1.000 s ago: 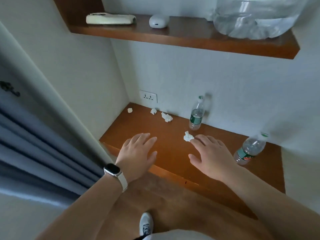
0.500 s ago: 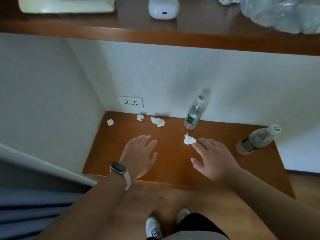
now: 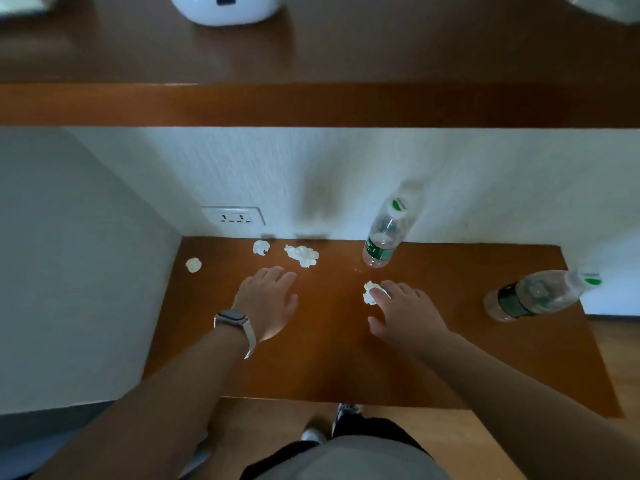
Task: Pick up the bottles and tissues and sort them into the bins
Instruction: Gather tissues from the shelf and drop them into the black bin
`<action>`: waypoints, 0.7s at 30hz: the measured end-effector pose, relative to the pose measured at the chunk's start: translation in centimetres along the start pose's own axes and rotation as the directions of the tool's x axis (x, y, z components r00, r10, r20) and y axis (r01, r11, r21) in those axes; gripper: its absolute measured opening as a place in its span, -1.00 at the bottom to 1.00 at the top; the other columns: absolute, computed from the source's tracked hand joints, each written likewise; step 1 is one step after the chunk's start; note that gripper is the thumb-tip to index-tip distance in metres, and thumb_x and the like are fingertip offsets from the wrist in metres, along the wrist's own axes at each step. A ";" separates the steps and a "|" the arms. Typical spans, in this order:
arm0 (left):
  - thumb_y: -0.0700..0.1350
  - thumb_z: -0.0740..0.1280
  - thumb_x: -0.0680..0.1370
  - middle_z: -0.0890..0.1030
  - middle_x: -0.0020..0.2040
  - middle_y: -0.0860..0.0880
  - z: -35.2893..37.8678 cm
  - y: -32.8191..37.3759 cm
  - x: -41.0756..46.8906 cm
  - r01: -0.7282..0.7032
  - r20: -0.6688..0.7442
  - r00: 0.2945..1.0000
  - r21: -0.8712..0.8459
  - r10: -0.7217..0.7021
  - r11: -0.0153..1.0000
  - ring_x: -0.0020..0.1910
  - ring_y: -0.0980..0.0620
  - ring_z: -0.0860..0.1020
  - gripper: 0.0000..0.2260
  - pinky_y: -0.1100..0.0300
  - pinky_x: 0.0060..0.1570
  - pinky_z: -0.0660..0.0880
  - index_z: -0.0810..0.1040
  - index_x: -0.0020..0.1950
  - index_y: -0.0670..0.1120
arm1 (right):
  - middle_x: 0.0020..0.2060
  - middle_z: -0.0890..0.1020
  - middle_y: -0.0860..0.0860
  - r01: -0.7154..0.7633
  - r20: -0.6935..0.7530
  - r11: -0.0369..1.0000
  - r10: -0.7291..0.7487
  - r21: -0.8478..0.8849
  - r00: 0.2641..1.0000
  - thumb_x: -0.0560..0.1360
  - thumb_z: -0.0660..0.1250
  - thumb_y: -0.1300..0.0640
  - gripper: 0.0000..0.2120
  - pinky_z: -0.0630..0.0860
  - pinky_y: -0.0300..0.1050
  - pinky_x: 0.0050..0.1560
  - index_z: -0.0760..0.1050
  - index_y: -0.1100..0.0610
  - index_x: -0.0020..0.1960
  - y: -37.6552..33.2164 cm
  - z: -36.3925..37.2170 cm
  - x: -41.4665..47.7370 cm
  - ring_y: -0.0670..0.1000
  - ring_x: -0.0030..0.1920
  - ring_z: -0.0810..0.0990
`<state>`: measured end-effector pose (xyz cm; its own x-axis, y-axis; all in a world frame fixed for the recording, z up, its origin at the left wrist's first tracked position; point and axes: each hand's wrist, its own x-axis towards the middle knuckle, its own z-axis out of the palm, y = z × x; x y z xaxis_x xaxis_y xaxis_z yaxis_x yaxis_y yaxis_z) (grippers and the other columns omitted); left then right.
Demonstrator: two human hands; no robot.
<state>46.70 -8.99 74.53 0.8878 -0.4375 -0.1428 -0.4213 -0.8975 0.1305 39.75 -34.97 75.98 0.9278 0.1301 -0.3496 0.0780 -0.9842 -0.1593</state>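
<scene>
In the middle of the frame the right hand (image 3: 407, 315) is reaching palm down over the low wooden shelf (image 3: 329, 368). Its fingers are stretching out nearly straight, and their tips are touching a crumpled white tissue (image 3: 370, 293) without curling round it. The left hand (image 3: 268, 299), wearing a smartwatch (image 3: 231, 317) on its wrist, is lying flat and open to the left of centre, holding nothing. Whether its palm is pressing on the wood cannot be told.

Three more tissue wads are sitting toward the back left of the shelf: a small one (image 3: 193, 265) near the left wall, a round one (image 3: 261, 247) below the wall socket (image 3: 235, 218), and a larger ragged one (image 3: 302, 255) just beyond the left fingertips. A clear green-labelled water bottle (image 3: 384, 237) is standing by the back wall, above the right hand. A second bottle (image 3: 535, 296) is lying tilted at the right edge, its cap pointing right. An upper wooden shelf (image 3: 311, 105) is crossing the top of the frame, carrying a white rounded device (image 3: 225, 8).
</scene>
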 end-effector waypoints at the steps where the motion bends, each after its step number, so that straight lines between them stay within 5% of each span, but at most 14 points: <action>1: 0.08 0.18 0.62 0.49 0.35 0.01 0.0 -0.1 0.8 0.009 -0.003 1.000 -0.005 -0.009 1.000 0.32 0.02 0.45 -0.62 0.12 0.23 0.45 0.42 0.41 0.00 | 0.40 0.37 -0.02 -0.007 -0.004 1.000 0.007 0.006 1.000 0.54 0.15 -0.16 -0.47 0.27 0.02 0.35 0.22 -0.02 0.47 0.4 0.1 0.4 0.04 0.37 0.34; 5: 0.07 0.16 0.60 0.47 0.35 0.02 0.7 -0.2 3.9 0.084 0.048 0.995 -0.056 -0.082 0.995 0.27 0.03 0.45 -0.62 0.13 0.15 0.48 0.40 0.39 0.02 | 0.34 0.40 -0.02 -0.034 0.018 0.999 0.034 0.019 0.999 0.51 0.21 -0.14 -0.46 0.38 0.02 0.28 0.23 -0.02 0.44 1.9 0.6 1.9 0.04 0.31 0.39; 13: 0.09 0.27 0.57 0.21 0.56 0.02 2.3 -0.9 8.7 0.166 0.182 0.975 -0.199 -0.130 0.966 0.50 -0.04 0.24 -0.42 -0.03 0.38 0.34 0.17 0.55 0.12 | 0.38 0.33 0.00 -0.144 0.093 0.974 0.129 0.173 0.987 0.50 0.30 -0.07 -0.33 0.45 0.05 0.22 0.08 -0.02 0.51 1.0 2.7 4.5 0.07 0.33 0.36; 21: 0.05 0.29 0.57 0.40 0.44 0.04 3.7 -1.6 8.7 0.060 0.248 0.968 -0.125 -0.028 0.990 0.42 -0.02 0.34 -0.55 0.01 0.30 0.38 0.34 0.45 0.12 | 0.31 0.34 0.02 -0.239 0.136 0.954 0.217 0.180 0.967 0.55 0.24 0.02 -0.52 0.46 0.03 0.18 0.22 -0.01 0.43 -1.1 5.3 4.3 0.11 0.27 0.36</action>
<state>54.45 -11.55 69.46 0.8254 -0.4127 -0.3851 -0.3404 -0.9082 0.2437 41.67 -32.66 69.73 0.8640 -0.0709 -0.4984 -0.2131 -0.9485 -0.2345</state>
